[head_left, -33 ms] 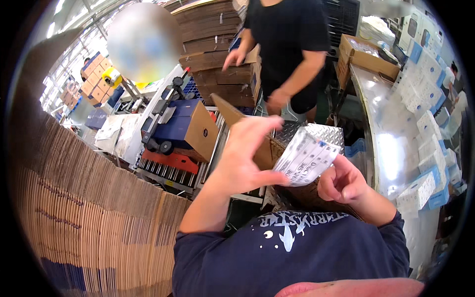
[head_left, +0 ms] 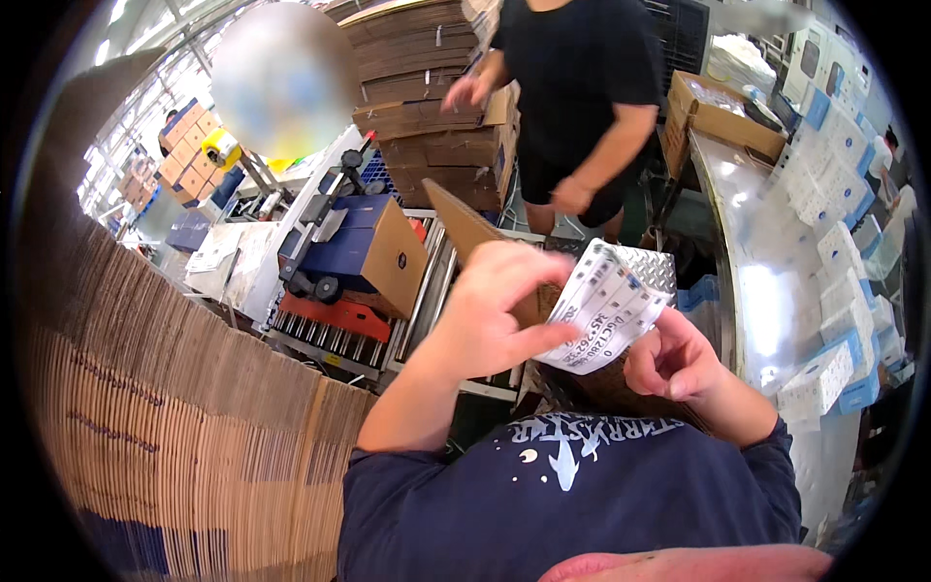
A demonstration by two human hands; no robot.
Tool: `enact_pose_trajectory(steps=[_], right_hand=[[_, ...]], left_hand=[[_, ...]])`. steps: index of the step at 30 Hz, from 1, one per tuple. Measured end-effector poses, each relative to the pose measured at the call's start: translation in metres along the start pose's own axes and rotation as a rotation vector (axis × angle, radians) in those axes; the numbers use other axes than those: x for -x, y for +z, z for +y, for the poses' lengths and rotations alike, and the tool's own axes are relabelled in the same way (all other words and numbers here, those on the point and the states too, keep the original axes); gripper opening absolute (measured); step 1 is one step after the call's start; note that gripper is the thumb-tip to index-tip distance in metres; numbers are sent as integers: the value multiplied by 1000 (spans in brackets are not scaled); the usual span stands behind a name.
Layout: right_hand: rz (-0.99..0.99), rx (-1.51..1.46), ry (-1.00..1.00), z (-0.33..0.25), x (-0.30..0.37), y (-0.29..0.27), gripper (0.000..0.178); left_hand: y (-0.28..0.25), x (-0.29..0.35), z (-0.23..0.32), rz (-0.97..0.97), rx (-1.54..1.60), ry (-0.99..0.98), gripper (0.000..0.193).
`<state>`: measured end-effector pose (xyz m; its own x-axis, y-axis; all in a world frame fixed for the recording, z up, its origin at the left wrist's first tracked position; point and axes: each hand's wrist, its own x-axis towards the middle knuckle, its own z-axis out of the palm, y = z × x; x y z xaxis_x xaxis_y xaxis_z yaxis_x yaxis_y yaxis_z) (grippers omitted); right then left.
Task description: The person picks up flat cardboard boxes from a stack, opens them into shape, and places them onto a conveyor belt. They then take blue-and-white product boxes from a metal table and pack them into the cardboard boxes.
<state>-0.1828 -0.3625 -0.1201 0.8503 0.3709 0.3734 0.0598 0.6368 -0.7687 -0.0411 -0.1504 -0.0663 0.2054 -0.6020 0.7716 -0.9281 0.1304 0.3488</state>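
Note:
A small sheaf of white printed label sheets [head_left: 601, 310], with dark print and grid lines, is held up between my hands in front of my chest. My left hand [head_left: 490, 310] curls round its left edge, thumb low and fingers high. On the other side, my right hand [head_left: 679, 361] has its fingers bent, the index finger against the lower right edge; part of its grip is hidden behind the paper. Below and beyond stands an open brown carton, one flap [head_left: 461, 223] raised; my hands and the sheets cover most of it.
A blue-and-brown carton [head_left: 393, 257] sits on a roller conveyor [head_left: 325, 335] at left. Flattened cartons [head_left: 213, 456] fill the lower left. Across from me stands a person in black [head_left: 582, 97]. A metal table [head_left: 766, 291] runs along the right, beside stacked white-and-blue boxes [head_left: 839, 262].
The sheaf has tilted, and its print shows more plainly. My left hand has shifted slightly right. The person opposite has moved a little to the right.

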Motion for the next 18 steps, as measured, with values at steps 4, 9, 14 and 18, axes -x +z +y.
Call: enact_pose_trajectory(steps=[4,9,14,18], right_hand=[[234,948,-33,12,-17,2,80],[493,2004,25,12,-57,10,75],[434,1130,466,37,-53,-1,65],[501,1024,467,51,-56,-16,62]], left_hand=[[-12,16,-36,9,69,-84,10],[-86,112,-182,797,284,-939,5],[-181,322,-333,1869,-3,-714,40],[-186,355,-341,2000,-522,-1330,61]])
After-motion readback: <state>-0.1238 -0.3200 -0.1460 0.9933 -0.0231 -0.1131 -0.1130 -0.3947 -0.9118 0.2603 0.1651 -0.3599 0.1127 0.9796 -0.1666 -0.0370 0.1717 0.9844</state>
